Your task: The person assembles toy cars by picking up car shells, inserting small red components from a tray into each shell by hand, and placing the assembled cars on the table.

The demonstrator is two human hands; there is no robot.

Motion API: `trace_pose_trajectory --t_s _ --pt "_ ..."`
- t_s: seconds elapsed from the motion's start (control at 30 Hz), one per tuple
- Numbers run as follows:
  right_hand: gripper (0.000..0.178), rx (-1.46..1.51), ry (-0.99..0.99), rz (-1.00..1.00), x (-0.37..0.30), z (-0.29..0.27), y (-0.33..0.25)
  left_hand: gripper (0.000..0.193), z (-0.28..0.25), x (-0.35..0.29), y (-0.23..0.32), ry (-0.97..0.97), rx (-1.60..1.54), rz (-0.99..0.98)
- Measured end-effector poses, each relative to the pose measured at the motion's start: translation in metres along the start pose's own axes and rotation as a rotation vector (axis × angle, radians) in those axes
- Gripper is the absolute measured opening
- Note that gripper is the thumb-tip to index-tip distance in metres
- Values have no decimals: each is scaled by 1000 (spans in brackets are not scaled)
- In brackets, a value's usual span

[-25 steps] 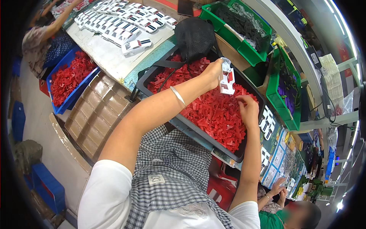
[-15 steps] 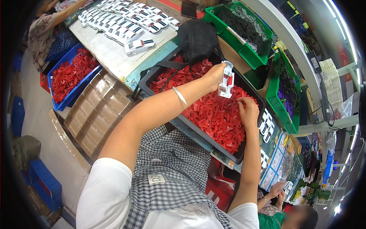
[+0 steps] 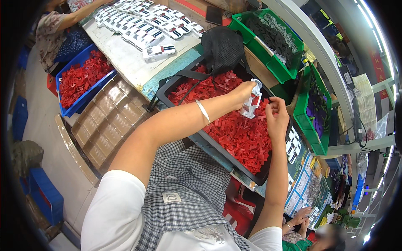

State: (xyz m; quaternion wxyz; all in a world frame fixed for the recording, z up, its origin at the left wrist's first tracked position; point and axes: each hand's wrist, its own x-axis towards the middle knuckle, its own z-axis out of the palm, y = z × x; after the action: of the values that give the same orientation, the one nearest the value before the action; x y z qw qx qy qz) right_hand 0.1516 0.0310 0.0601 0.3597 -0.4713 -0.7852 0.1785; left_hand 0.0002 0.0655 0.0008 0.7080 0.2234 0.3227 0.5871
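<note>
My left hand (image 3: 244, 93) grips a white toy car body shell (image 3: 255, 109), tilted with its openings showing, above a black bin (image 3: 261, 178) heaped with small red plastic pieces (image 3: 236, 129). To the right of the shell, my right hand (image 3: 277, 119) is raised over the bin's right side, apart from the shell. Its fingers are curled inward toward the thumb; what they hold, if anything, is too small to make out. A black mesh bag (image 3: 222, 49) rests at the bin's far edge, its strap across the red pieces.
White toy cars (image 3: 144, 25) stand in rows at the far left. Green bins (image 3: 289, 74) with dark parts and purple parts (image 3: 319, 119) flank the far right. A blue crate (image 3: 67, 109) of red pieces and a brown compartment tray (image 3: 106, 119) sit left. Co-workers' hands (image 3: 302, 217) show lower right.
My right hand has risen away from the red pieces, its fingers curling in. The left hand still holds the car shell, now slightly lower in view. The whole view has shifted a little.
</note>
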Motion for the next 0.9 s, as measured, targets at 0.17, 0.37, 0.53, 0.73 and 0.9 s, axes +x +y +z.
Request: trace_pose_trajectory --t_s 0.17,0.37,0.53,0.73,0.9 --pt "11 -268 -40 -233 9 30 -5 25 0 -5 -7 -113 25 -14" --pt "15 -385 -111 -347 4 29 2 27 -3 3 -7 9 218 17" --pt "22 -506 -88 -445 5 25 -6 27 -3 3 -12 -65 295 17" --pt "20 -582 -191 -412 0 19 0 30 3 -6 -12 -65 463 -2" --pt "18 -453 -133 -481 -3 12 -10 31 4 -12 -4 -55 440 29"
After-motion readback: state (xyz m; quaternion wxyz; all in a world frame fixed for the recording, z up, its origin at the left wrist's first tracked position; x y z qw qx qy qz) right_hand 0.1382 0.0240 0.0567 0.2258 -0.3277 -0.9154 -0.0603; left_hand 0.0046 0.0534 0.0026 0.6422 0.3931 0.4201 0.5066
